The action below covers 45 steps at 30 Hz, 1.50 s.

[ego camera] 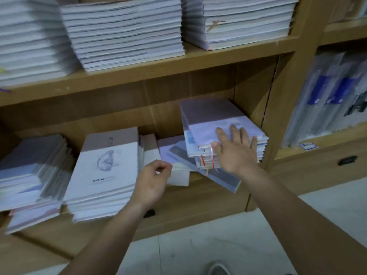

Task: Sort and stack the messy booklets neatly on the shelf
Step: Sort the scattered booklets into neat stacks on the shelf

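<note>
Wooden shelf (198, 197), lower level; at its left end a slumped left stack (29, 171) of booklets, the lowest jutting over the front edge; beside it a second stack (105, 161), its top cover reading "6" and "DARING" around a faint drawing; left hand (153, 181), fingers curled at the edge of loose booklets (176, 175) lying mid-shelf, grip impossible to tell; right hand (236, 149) flat, fingers spread, pressing on the right stack (214, 116) in the right rear corner; red bands (207, 161) hang down that stack's front; far right, wrapped packs (325, 92) with blue labels, writing unreadable.
</note>
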Motion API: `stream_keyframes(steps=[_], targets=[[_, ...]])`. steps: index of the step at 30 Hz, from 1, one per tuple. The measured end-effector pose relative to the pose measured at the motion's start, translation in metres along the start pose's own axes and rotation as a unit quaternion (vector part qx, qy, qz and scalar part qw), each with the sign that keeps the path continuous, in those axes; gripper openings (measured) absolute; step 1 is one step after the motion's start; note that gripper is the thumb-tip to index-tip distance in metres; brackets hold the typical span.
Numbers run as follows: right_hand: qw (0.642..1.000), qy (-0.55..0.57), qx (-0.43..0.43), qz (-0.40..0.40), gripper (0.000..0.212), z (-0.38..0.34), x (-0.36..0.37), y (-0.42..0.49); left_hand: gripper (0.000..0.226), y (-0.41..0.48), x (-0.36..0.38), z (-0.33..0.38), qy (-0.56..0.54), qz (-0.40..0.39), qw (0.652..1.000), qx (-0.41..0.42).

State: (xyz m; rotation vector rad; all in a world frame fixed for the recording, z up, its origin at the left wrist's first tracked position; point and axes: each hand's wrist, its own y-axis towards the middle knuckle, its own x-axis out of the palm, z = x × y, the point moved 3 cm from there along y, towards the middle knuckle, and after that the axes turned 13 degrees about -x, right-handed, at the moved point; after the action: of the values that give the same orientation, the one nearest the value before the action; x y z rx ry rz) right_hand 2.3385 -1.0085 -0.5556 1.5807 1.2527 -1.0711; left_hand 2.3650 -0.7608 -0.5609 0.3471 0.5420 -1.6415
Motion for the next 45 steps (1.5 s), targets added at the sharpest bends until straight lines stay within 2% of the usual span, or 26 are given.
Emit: stream_keyframes(steps=[2, 4, 7, 11, 13, 14, 17, 19, 23, 25, 28, 31, 34, 37, 41, 45], targets=[[0.999, -0.019, 0.004, 0.039, 0.050, -0.018, -0.008, -0.005, 0.014, -0.013, -0.019, -0.013, 0.029, 0.021, 0.999, 0.003], [0.993, -0.033, -0.035, 0.109, 0.045, -0.040, -0.018, -0.015, 0.016, -0.027, -0.042, -0.017, 0.039, 0.033, 0.999, 0.016], [0.979, 0.047, -0.125, 0.152, 0.036, -0.080, -0.024, -0.034, 0.015, -0.046, -0.084, -0.017, 0.052, 0.059, 0.996, 0.046], [0.969, 0.189, -0.147, 0.065, 0.028, -0.130, 0.000, -0.044, 0.008, -0.059, -0.146, -0.032, 0.083, 0.142, 0.984, 0.064], [0.964, 0.230, -0.134, -0.024, 0.044, -0.151, 0.021, -0.044, 0.006, -0.058, -0.173, -0.052, 0.105, 0.173, 0.979, 0.031], [0.961, 0.238, -0.128, -0.062, 0.055, -0.162, 0.031, -0.043, 0.015, -0.055, -0.184, -0.063, 0.116, 0.177, 0.977, 0.006], [0.957, 0.257, -0.106, -0.089, 0.078, -0.192, 0.051, -0.039, 0.045, -0.045, -0.208, -0.093, 0.095, 0.172, 0.978, -0.071], [0.954, 0.275, -0.081, -0.085, 0.084, -0.208, 0.059, -0.034, 0.056, -0.038, -0.211, -0.104, 0.076, 0.151, 0.979, -0.119], [0.956, 0.268, -0.046, -0.107, 0.077, -0.219, 0.080, -0.027, 0.088, -0.022, -0.206, -0.117, 0.026, 0.070, 0.986, -0.151], [0.954, 0.274, -0.045, -0.115, 0.069, -0.219, 0.088, -0.024, 0.096, -0.010, -0.204, -0.127, 0.008, 0.040, 0.987, -0.155], [0.936, 0.333, -0.044, -0.104, 0.053, -0.219, 0.096, -0.022, 0.074, -0.002, -0.197, -0.130, 0.010, -0.003, 0.989, -0.149], [0.910, 0.399, -0.007, -0.112, 0.042, -0.218, 0.106, -0.022, 0.056, 0.006, -0.189, -0.138, -0.039, -0.034, 0.982, -0.180], [0.906, 0.417, -0.011, -0.078, 0.042, -0.222, 0.110, -0.016, 0.043, 0.012, -0.191, -0.138, -0.054, -0.013, 0.985, -0.161], [0.913, 0.402, -0.058, -0.033, 0.040, -0.231, 0.100, -0.005, 0.039, 0.020, -0.198, -0.139, -0.088, -0.012, 0.981, -0.170], [0.912, 0.404, -0.070, -0.020, 0.033, -0.245, 0.089, 0.020, 0.036, 0.033, -0.206, -0.138, -0.122, 0.007, 0.975, -0.185], [0.914, 0.397, -0.086, -0.001, 0.048, -0.263, 0.092, 0.042, 0.036, 0.047, -0.214, -0.141, -0.144, 0.061, 0.967, -0.201]])
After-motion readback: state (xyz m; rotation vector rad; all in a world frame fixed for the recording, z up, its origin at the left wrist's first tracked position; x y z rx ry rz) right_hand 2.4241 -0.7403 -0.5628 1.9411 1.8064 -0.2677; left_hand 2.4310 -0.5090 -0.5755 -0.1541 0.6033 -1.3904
